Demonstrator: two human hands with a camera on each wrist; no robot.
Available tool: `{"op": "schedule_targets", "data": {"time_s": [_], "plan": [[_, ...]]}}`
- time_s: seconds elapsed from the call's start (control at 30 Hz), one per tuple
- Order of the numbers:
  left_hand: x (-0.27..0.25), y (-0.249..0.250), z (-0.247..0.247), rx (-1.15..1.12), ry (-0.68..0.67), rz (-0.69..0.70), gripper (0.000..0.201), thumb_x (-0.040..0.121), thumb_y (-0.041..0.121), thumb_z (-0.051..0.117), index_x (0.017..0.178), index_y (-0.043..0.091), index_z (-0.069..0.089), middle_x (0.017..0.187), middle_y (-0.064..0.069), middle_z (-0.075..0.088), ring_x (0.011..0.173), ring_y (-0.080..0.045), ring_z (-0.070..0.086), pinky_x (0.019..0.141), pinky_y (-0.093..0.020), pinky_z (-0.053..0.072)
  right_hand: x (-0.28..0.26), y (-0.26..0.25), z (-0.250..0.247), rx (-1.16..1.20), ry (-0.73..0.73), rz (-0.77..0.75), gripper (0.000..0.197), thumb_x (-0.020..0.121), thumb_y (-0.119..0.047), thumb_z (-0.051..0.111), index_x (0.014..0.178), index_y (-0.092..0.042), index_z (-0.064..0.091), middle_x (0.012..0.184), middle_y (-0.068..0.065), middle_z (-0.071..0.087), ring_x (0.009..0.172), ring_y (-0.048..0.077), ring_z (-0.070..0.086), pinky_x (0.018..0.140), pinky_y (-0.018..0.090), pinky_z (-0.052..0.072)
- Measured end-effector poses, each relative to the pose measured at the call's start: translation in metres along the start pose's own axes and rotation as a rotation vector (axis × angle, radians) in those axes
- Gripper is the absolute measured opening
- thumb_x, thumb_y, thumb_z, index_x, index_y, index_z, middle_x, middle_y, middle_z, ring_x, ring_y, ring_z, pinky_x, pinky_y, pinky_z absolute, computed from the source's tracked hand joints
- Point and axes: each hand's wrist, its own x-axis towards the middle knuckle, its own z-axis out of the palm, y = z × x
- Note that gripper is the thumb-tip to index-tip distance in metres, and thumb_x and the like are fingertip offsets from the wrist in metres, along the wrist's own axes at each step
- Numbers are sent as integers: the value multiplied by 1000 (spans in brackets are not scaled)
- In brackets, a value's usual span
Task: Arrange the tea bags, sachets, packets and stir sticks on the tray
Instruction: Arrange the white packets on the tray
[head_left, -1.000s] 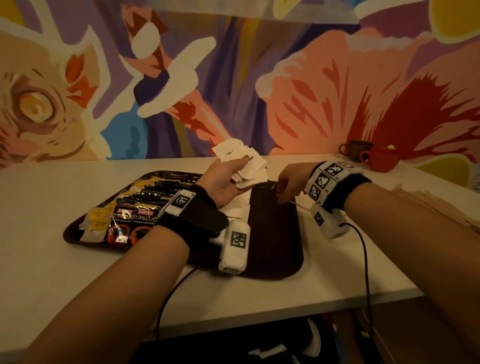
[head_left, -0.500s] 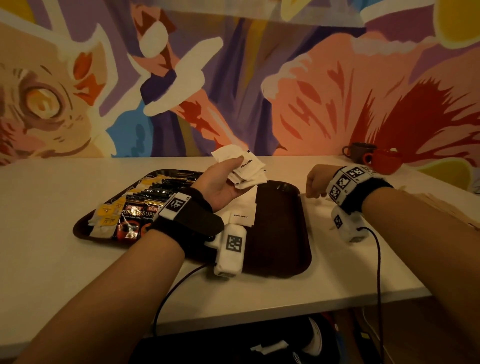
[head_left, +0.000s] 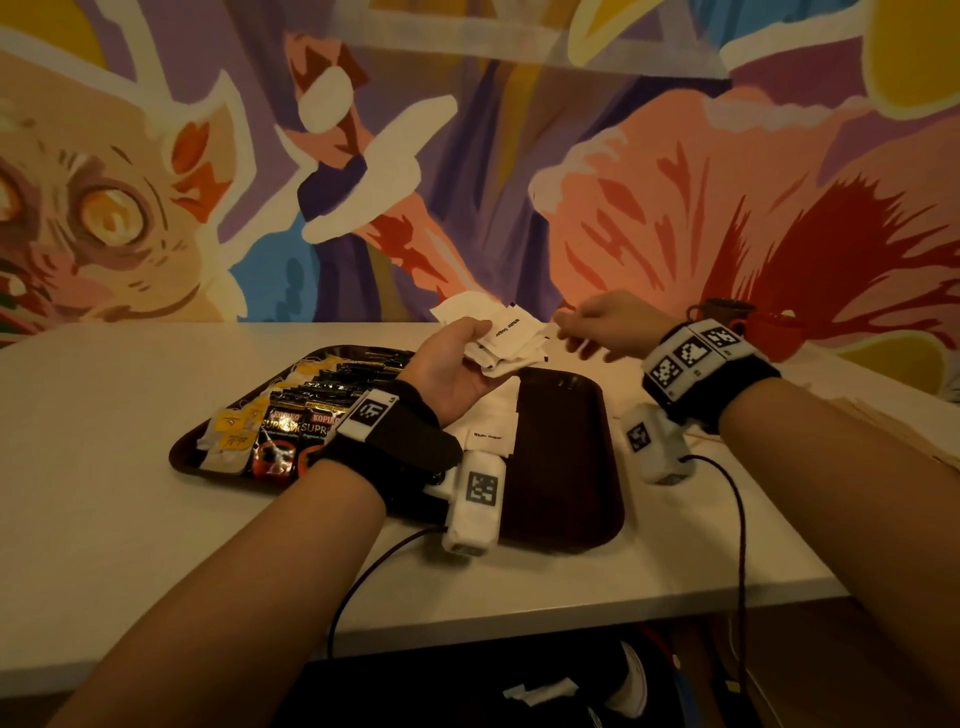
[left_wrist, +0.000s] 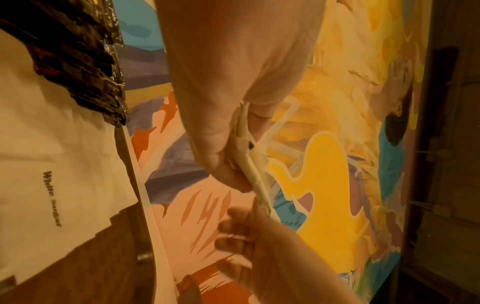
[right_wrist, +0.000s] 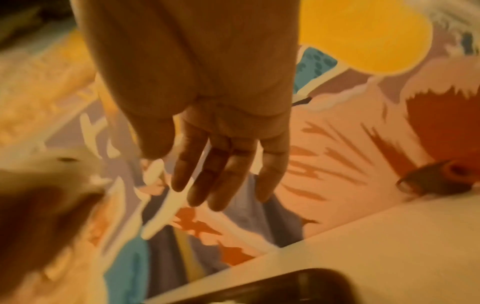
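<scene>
Left hand (head_left: 457, 366) raised above the tray's (head_left: 566, 457) far edge, palm up, fingers and thumb curled round a loose stack of white sugar sachets (head_left: 511, 338) (printed "White Sugar"); seen edge-on from the left wrist, pinched between thumb and fingers (left_wrist: 249, 160). Right hand (head_left: 597, 322) level with that stack and just beside its right edge, fingers straight and slightly spread, holding nothing; from the right wrist, fingers (right_wrist: 221, 164) extended with the blurred stack at lower left. Contact between fingertips and stack impossible to tell.

On the dark brown tray, near the tabletop's (head_left: 104, 519) middle: yellow-tagged tea bags (head_left: 228, 431) along the left edge, a row of black coffee packets (head_left: 296, 421) overlapping beside them, then more white sugar sachets laid flat (head_left: 488, 436) in the middle, partly hidden behind the left wrist. Right half of the tray bare.

At the tabletop's far right corner, a brown cup (head_left: 719, 312) and a red cup (head_left: 769, 332) side by side. Along the right edge, pale wooden stir sticks (head_left: 883, 421), off the tray.
</scene>
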Motion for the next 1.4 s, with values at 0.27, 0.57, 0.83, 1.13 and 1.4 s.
{"op": "schedule_targets", "data": {"time_s": [0.27, 0.57, 0.83, 1.13, 1.4], "plan": [[-5, 3, 1, 37, -20, 62, 30, 99, 10, 44, 128, 4, 50, 115, -18, 64, 96, -30, 66, 70, -44, 59, -1, -48, 15, 234, -26, -76, 22, 75, -15, 78, 86, -6, 61, 82, 9, 64, 69, 17, 63, 61, 25, 55], [-14, 7, -4, 135, -6, 68, 28, 96, -2, 46, 121, 8, 52, 106, -14, 64, 88, -26, 65, 60, -36, 60, 0, -57, 26, 599, 29, -42, 18, 87, 8, 57, 81, -8, 53, 79, 7, 57, 66, 19, 59, 52, 21, 55], [-46, 18, -16, 427, -103, -302, 19, 96, 3, 47, 113, 0, 54, 96, -21, 68, 73, -23, 70, 59, -28, 59, 3, -55, 28, 627, 152, 21, 33, 88, 12, 40, 99, -14, 57, 104, 12, 51, 92, 28, 54, 51, 37, 57], [-77, 21, -42, 773, -411, -690, 22, 95, 10, 49, 112, 1, 58, 100, -20, 69, 88, -28, 70, 61, -21, 57, 4, -51, 27, 765, 164, 121, 44, 83, 20, 50, 121, -2, 53, 108, 17, 56, 97, 32, 55, 60, 31, 51], [-68, 13, -32, 819, -275, -602, 19, 94, 8, 52, 112, 5, 59, 98, -17, 69, 70, -23, 71, 62, -20, 56, 8, -48, 31, 718, 218, 134, 14, 83, 10, 58, 95, 5, 64, 86, 16, 58, 64, 19, 51, 54, 25, 39]]}}
